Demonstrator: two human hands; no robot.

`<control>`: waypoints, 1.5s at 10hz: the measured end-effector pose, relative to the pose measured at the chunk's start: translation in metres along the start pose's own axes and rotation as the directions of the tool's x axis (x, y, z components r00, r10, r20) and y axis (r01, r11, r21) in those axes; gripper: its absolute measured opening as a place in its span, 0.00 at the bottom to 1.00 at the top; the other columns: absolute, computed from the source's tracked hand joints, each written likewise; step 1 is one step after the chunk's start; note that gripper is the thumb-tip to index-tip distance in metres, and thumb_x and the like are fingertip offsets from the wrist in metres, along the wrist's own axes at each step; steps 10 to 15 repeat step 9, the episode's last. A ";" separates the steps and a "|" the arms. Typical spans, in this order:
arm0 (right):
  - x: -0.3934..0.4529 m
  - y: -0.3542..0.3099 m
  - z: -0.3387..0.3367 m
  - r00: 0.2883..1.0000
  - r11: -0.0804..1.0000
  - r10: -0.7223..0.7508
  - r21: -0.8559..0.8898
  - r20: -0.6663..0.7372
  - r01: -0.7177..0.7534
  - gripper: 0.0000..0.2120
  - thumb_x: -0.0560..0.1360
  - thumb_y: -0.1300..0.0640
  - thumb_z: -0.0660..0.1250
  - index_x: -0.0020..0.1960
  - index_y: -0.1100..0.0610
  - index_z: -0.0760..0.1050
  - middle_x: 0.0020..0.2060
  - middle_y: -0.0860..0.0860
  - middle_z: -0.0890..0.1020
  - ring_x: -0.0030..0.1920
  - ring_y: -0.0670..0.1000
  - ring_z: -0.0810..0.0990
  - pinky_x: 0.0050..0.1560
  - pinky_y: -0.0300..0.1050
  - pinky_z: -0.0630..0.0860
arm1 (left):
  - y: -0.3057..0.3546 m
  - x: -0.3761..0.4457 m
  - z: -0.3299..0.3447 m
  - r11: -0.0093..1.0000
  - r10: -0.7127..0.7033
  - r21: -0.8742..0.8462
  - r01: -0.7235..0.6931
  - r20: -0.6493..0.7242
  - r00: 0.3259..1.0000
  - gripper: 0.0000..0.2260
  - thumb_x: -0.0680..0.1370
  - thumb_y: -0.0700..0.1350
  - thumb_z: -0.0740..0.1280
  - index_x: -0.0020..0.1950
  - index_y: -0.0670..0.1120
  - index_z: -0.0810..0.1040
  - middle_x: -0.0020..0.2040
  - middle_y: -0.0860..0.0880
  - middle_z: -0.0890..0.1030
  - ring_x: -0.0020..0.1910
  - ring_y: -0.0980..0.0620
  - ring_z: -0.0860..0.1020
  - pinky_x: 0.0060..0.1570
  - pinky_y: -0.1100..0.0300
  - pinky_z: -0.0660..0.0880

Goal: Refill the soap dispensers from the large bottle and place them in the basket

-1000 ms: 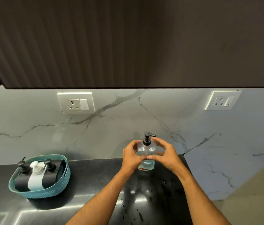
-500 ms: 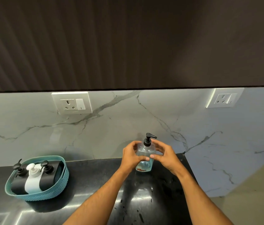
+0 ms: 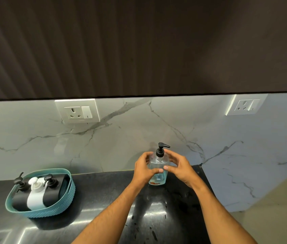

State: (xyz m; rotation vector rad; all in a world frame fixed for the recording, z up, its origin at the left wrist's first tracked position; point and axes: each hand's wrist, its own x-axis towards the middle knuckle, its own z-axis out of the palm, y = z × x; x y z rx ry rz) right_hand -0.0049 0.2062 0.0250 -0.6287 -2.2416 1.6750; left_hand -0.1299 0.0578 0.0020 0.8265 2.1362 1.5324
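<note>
Upright clear bottle (image 3: 157, 173), pump spout (image 3: 164, 146) pointing right.

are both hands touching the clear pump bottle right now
Touching. The head view shows the left hand and right hand wrapped around the clear pump bottle, fingers pressed against its front as it stands on the counter.

Both hands cover the middle of the clear bottle (image 3: 157, 180), so its liquid level cannot be read. The basket (image 3: 51, 211) wall hides the lower parts of the three dispensers (image 3: 35, 196). The worktop (image 3: 93, 191) runs off the bottom edge.
</note>
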 end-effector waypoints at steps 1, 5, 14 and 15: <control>0.000 -0.001 0.000 1.000 1.000 0.000 -0.007 0.003 0.000 0.35 0.74 0.68 0.74 0.76 0.47 0.71 0.68 0.42 0.78 0.69 0.43 0.75 0.61 0.37 0.78 | 0.000 -0.001 0.000 1.000 0.000 0.019 0.001 -0.001 1.000 0.34 0.66 0.46 0.85 0.68 0.47 0.75 0.65 0.50 0.80 0.64 0.50 0.79 0.67 0.55 0.77; -0.001 0.001 -0.002 1.000 1.000 0.003 -0.026 0.012 -0.002 0.37 0.73 0.65 0.76 0.77 0.46 0.69 0.70 0.44 0.77 0.72 0.46 0.73 0.66 0.45 0.77 | 0.002 -0.004 -0.002 0.998 0.016 0.061 -0.017 0.020 1.000 0.38 0.65 0.53 0.84 0.71 0.48 0.73 0.67 0.51 0.79 0.66 0.51 0.77 0.69 0.52 0.76; -0.033 -0.012 -0.002 0.989 0.992 -0.071 -0.113 -0.130 0.057 0.45 0.71 0.41 0.77 0.81 0.47 0.59 0.79 0.45 0.65 0.78 0.47 0.63 0.77 0.50 0.64 | 0.024 -0.038 -0.025 0.974 0.146 0.186 -0.129 -0.082 0.986 0.39 0.73 0.56 0.78 0.78 0.46 0.66 0.74 0.50 0.71 0.73 0.52 0.69 0.70 0.60 0.66; -0.033 -0.012 -0.002 0.989 0.992 -0.071 -0.113 -0.130 0.057 0.45 0.71 0.41 0.77 0.81 0.47 0.59 0.79 0.45 0.65 0.78 0.47 0.63 0.77 0.50 0.64 | 0.024 -0.038 -0.025 0.974 0.146 0.186 -0.129 -0.082 0.986 0.39 0.73 0.56 0.78 0.78 0.46 0.66 0.74 0.50 0.71 0.73 0.52 0.69 0.70 0.60 0.66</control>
